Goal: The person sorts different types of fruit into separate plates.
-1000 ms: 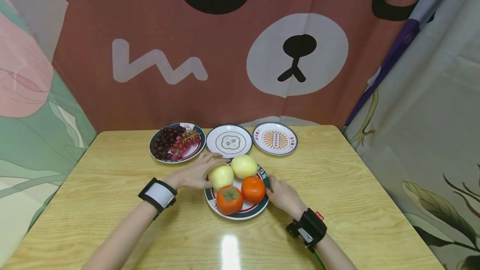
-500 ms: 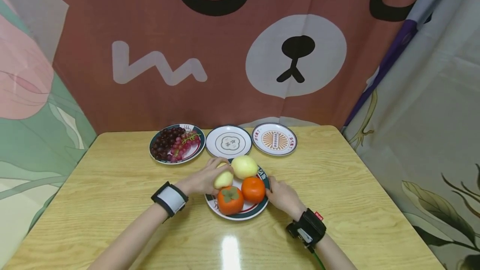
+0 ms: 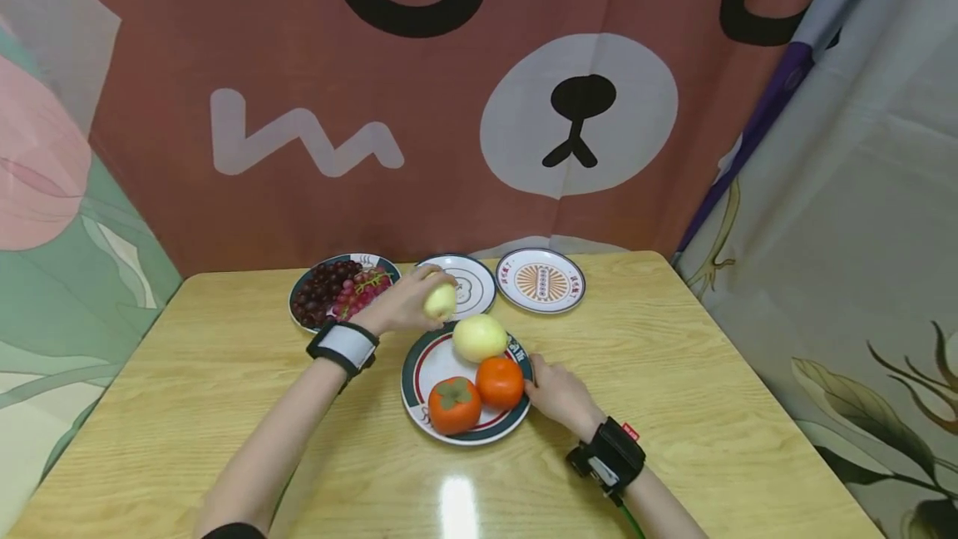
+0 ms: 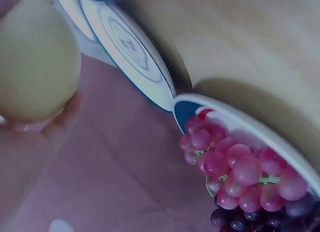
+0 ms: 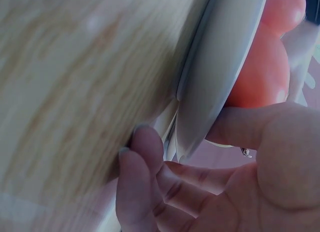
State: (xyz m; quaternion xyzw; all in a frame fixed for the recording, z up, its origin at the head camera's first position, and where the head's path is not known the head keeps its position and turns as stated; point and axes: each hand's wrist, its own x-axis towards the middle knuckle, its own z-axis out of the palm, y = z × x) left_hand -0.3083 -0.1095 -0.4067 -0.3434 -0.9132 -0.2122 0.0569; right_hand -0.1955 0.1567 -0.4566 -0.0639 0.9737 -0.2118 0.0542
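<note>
"Pale yellow-green round fruit [image 3: 441, 302] first: where is it?"

"In the person's left hand [image 3: 404, 306], just past eleven o'clock on the round white plate with a dark green border [image 3: 434, 360] (clock read from the person's side). The fingers are parted about as wide as the fruit and curl round it; some tips are hidden."

"And the right hand [image 3: 561, 395]?"

"At that plate's three o'clock, thumb over the rim, the other fingers curled outside and below it. How firmly, I cannot tell."

"What could go wrong?"

"The fruit's skin looks smooth and waxy, so a loose hold could let it drop and roll across the wood-grained bench [image 3: 389, 481]. A low left wrist could brush the glossy pinkish-red grapes [image 4: 245, 169], towards ten o'clock."

"If the right hand lifted the rim?"

"The smooth orange round fruit [image 3: 500, 383] at three and the squat orange persimmon with a leafy green crown [image 3: 447, 417] at seven could roll, I think (neither has a flat side showing). So could the second pale yellow-green fruit [image 3: 480, 338], near twelve; the glaze looks slick."
</note>
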